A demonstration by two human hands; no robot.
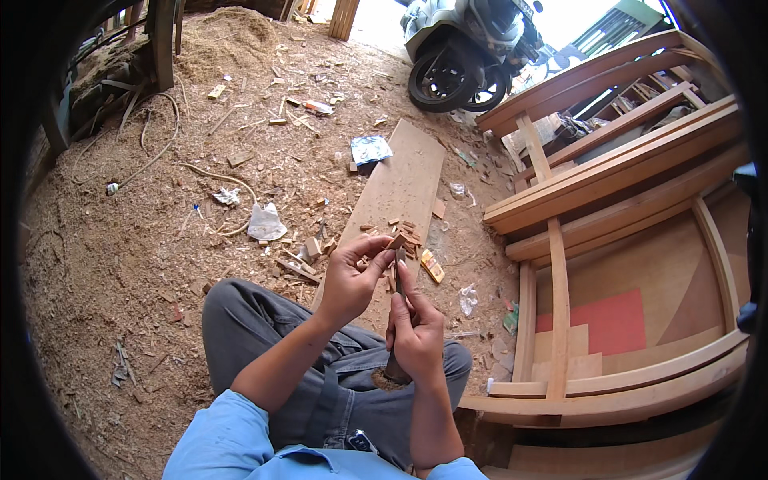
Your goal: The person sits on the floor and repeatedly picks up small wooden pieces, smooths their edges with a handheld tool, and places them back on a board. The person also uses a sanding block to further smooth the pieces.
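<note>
Pinched between the fingertips of my left hand (350, 282) is a small wood piece (396, 242). My right hand (418, 334) is wrapped round a chisel (399, 276), held upright over my lap with its blade end up. The blade's tip meets or nearly meets the wood piece; the fingers hide whether they touch. Just beyond my hands, several small wood pieces (411, 234) lie heaped on a long flat board (406, 172), which stretches away from me on the ground.
Wood shavings (120, 264) cover the ground. A blue-white packet (370, 150) lies on the board, and a yellow box (432, 266) is beside it. Wooden frames (616, 200) stand close on my right. A motorbike (456, 60) is parked ahead. A hose (232, 180) lies at left.
</note>
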